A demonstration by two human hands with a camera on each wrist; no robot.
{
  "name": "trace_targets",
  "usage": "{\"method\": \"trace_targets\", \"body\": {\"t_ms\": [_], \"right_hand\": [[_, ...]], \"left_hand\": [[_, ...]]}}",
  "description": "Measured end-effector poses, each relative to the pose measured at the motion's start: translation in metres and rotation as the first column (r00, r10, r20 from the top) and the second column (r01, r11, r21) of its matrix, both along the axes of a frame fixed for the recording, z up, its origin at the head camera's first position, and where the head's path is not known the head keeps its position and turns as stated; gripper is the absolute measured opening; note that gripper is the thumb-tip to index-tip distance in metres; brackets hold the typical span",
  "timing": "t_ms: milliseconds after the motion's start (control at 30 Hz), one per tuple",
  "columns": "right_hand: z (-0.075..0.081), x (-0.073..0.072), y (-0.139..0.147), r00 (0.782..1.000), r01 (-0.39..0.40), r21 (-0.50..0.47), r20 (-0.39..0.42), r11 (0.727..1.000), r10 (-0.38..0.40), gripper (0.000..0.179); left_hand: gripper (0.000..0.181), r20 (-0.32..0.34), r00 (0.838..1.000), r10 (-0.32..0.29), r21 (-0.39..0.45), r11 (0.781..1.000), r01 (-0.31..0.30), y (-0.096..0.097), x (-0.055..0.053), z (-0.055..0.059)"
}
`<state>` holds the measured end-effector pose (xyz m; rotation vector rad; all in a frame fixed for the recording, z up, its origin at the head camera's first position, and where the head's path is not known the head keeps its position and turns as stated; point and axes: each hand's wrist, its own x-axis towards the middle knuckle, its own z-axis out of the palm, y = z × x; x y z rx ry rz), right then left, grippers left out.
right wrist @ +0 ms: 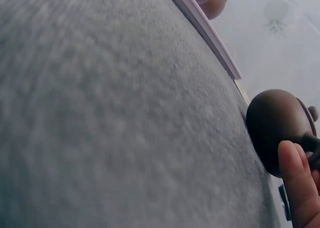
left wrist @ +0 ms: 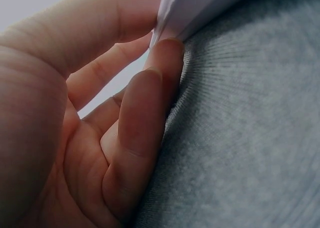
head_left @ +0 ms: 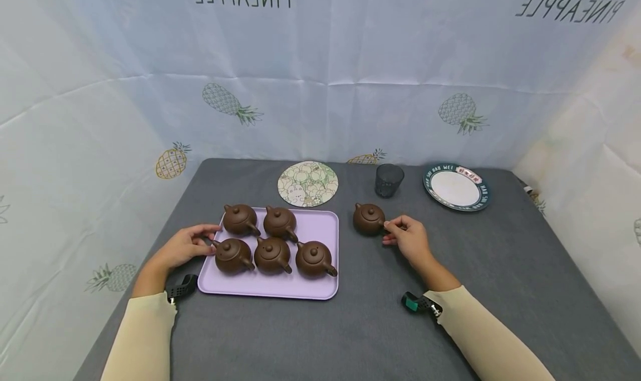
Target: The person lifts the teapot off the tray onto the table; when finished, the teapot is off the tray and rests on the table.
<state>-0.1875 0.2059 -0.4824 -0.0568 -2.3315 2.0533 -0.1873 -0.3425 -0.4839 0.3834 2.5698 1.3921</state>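
My left hand grips the left edge of a lilac tray. In the left wrist view the thumb and fingers pinch the tray's rim, with some fingertips tucked low against the cloth. Several dark brown clay teapots stand on the tray in two rows, their handles toward the lower right. To the right of the tray, my right hand pinches the handle of another brown teapot. This teapot is upright, its lid on and its spout toward the upper left.
Behind the tray lies a round mat with a pale green plant pattern. A dark glass cup stands at the back, and right of it sits a white plate with a dark green rim. Pineapple-print curtains enclose the grey table.
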Motion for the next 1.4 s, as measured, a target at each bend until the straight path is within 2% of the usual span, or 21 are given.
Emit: {"method": "trace_targets", "body": {"t_ms": [133,233,333,467,633,833,967,1133,1267,1400], "right_hand": [[0.004,0.001,0.007,1.000,-0.030,0.093,0.007,0.995,0.030,0.026],[0.008,0.004,0.013,0.999,-0.026,0.190,-0.024,0.981,0.031,0.031],[0.014,0.008,0.013,0.998,-0.003,0.241,-0.066,0.971,0.020,0.033],[0.021,0.018,-0.001,0.993,-0.021,0.225,-0.111,0.974,0.047,0.029],[0.025,0.035,-0.033,0.983,-0.116,0.191,-0.118,0.975,0.140,0.018],[0.042,0.065,-0.077,0.957,-0.249,0.197,-0.103,0.948,0.273,0.009],[0.045,0.077,-0.093,0.938,-0.325,0.196,-0.060,0.925,0.343,0.009],[0.042,0.082,-0.102,0.925,-0.359,0.191,-0.054,0.913,0.376,0.008],[0.038,0.082,-0.105,0.924,-0.359,0.187,-0.065,0.915,0.376,0.008],[0.034,0.081,-0.106,0.928,-0.364,0.132,-0.033,0.922,0.372,0.007]], "left_hand": [[0.054,-0.002,1.000,-0.006,0.013,1.000,0.006,0.000,-0.001,-0.001],[0.053,-0.017,1.000,-0.011,0.013,1.000,0.011,0.002,-0.001,-0.001],[0.053,-0.029,0.999,-0.012,0.007,1.000,0.012,0.002,0.000,-0.001],[0.053,-0.026,1.000,-0.004,0.001,1.000,0.004,0.001,0.001,0.000],[0.053,-0.011,1.000,-0.010,0.019,1.000,0.010,0.001,-0.002,-0.003],[0.053,-0.009,1.000,-0.011,0.026,1.000,0.011,-0.001,-0.002,-0.005],[0.053,-0.010,1.000,-0.015,0.025,1.000,0.015,-0.001,-0.002,-0.004],[0.053,-0.015,1.000,-0.012,0.027,1.000,0.012,0.000,-0.002,-0.004],[0.053,-0.014,1.000,-0.010,0.027,1.000,0.011,0.000,-0.001,-0.003],[0.053,-0.015,1.000,-0.014,0.024,1.000,0.014,0.000,-0.001,-0.003]]}}
